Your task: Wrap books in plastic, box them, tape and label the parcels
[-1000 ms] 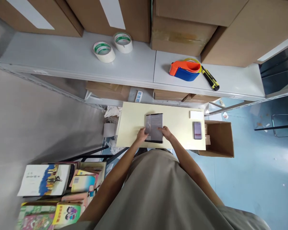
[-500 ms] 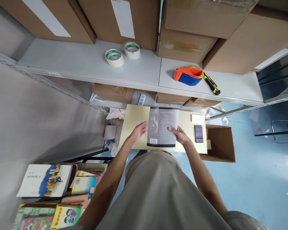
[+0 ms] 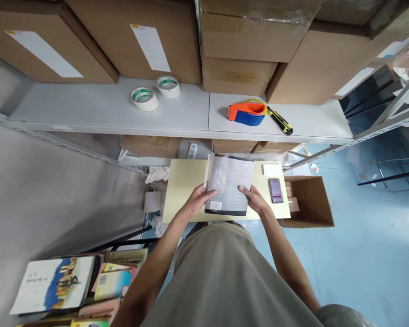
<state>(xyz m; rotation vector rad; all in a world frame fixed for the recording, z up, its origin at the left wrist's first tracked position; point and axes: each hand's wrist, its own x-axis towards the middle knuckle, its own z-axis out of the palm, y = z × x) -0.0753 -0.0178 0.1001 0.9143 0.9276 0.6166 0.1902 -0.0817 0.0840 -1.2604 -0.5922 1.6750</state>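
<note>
A grey book [image 3: 233, 181] with a barcode at its lower left is held over the pale yellow board [image 3: 182, 186]. What looks like a translucent cover or sleeve shows along its left and upper edge. My left hand [image 3: 199, 198] grips the lower left side, thumb on top. On the right side, my right hand [image 3: 254, 197] is closed round the edge, its thumb also on the face. The fingers under the book are hidden. To the right of it lie a phone [image 3: 276, 190], blurred out, and a small white box [image 3: 272, 170].
Above the board runs a grey shelf [image 3: 116, 106] with two tape rolls [image 3: 144, 99], an orange and blue tape dispenser [image 3: 247, 113], a utility knife [image 3: 280, 121] and cardboard boxes [image 3: 238, 41]. An open carton [image 3: 310, 202] stands at right. Stacked books [image 3: 59, 284] fill the lower left.
My left hand has moved in from beside the book and taken hold of its left side. My right hand keeps its grip. The camera view has shifted, so the shelf appears further left and lower.
</note>
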